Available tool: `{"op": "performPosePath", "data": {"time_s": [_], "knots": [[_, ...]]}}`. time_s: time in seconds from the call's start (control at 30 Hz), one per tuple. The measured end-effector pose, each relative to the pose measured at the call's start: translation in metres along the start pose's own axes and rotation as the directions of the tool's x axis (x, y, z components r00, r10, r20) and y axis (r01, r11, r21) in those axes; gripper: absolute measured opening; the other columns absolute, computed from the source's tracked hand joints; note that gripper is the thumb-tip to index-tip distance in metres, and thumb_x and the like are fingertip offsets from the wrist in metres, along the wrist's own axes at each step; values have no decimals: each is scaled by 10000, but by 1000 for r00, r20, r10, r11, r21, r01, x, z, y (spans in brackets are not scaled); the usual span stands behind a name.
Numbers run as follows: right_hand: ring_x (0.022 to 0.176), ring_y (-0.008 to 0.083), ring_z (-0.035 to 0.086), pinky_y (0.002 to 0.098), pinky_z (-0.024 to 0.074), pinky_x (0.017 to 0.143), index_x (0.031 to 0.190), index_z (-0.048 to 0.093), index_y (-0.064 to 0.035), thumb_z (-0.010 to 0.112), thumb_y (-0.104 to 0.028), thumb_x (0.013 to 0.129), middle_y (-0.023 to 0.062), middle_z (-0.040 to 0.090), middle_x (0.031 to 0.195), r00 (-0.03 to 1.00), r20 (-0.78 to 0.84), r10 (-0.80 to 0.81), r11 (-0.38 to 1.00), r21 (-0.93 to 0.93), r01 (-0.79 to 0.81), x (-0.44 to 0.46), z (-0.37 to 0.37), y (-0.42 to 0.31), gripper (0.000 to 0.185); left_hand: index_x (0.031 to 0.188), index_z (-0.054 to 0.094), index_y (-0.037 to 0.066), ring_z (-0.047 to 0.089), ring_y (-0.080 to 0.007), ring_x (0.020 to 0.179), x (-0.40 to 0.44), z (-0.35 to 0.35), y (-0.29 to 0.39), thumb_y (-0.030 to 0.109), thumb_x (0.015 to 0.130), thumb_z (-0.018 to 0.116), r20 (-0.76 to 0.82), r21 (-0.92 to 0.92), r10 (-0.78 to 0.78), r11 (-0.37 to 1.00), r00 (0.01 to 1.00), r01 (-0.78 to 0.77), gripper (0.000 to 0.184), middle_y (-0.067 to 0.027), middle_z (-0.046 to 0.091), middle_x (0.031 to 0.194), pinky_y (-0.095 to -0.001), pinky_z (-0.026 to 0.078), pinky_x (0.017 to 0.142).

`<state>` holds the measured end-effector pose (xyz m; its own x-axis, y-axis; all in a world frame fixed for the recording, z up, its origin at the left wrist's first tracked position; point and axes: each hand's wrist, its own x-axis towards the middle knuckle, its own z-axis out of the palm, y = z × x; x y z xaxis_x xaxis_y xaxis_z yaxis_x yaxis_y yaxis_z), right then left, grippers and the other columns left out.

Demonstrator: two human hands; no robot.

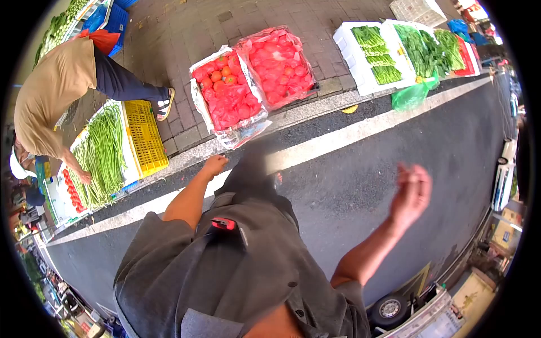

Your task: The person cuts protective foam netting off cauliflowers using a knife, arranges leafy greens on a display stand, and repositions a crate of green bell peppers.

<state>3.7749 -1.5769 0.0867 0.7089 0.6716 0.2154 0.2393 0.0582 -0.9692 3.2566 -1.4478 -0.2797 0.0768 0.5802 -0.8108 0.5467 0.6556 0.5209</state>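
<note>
My left hand is held out in front of my body with its fingers curled in, and nothing shows in it. Nearest to it is a box of round orange-red produce, partly covered by red plastic, at the kerb. My right hand is raised over the road at the right, smeared by motion. Its fingers look loosely bent and apart, with no object visible in them. A red and black item sits at the chest of my grey shirt.
A second red-covered box stands beside the first. White boxes of leafy greens and a green bag line the kerb. At left, a person bends over long green stalks beside a yellow crate. A vehicle wheel is lower right.
</note>
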Motion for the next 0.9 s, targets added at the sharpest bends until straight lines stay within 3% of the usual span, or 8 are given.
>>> {"op": "performPosePath", "data": {"time_s": [0.17,0.3,0.37,0.47,0.53,0.8,0.87,0.9], "knots": [[592,146,514,410,509,800,797,604,-144,531,-255,913,-2,536,676,545,163,-823,562,381,735,113,33,-170,176,1017,662,85,579,-147,620,36,38,20,333,899,652,27,-35,-114,993,993,115,275,-12,599,808,-287,403,456],[532,46,411,380,534,890,852,575,-187,489,-334,995,-89,414,681,36,312,-950,310,913,267,214,130,-209,222,1002,647,95,567,-141,628,86,60,57,335,902,640,8,-35,-104,994,995,104,260,-6,602,813,-278,399,454],[541,34,391,376,512,945,780,488,-189,502,-346,994,-87,376,671,60,349,-935,351,889,296,238,135,-204,266,1010,645,104,563,-139,640,93,74,77,347,906,633,-3,-46,-74,996,997,74,264,-1,609,829,-294,419,484],[570,44,410,369,477,1006,744,406,-189,517,-321,989,-91,377,671,396,334,-855,515,630,581,240,98,-191,300,1099,634,113,592,-138,760,92,80,144,355,908,642,-48,-146,-78,987,996,70,308,-8,633,961,-292,466,612],[587,61,423,365,459,1024,763,415,-191,509,-311,989,-88,368,667,111,520,-847,512,742,434,314,77,-185,273,1008,640,86,575,-128,718,81,89,194,326,909,633,-141,-300,-99,952,985,53,260,-12,607,869,-290,436,563],[631,66,444,393,440,1038,866,448,-202,567,-419,947,-90,410,682,162,437,-885,464,855,232,397,141,-108,261,1143,654,96,637,-155,801,54,183,188,334,935,619,-274,-588,-282,806,920,72,319,-24,664,979,-292,474,630],[657,84,490,469,435,1046,1061,560,-204,579,-463,935,-81,489,750,107,329,-938,323,944,-70,399,194,-106,288,1188,630,111,652,-163,852,39,209,172,336,936,623,-169,-630,-399,747,901,212,337,-29,670,1036,-299,481,644],[624,123,496,430,438,931,893,573,-199,570,-437,888,-40,522,699,178,372,-911,405,887,221,419,184,-89,238,1193,629,117,652,-167,846,35,219,167,342,923,641,-139,-622,-456,731,879,281,351,-31,671,1043,-304,483,637]]}}
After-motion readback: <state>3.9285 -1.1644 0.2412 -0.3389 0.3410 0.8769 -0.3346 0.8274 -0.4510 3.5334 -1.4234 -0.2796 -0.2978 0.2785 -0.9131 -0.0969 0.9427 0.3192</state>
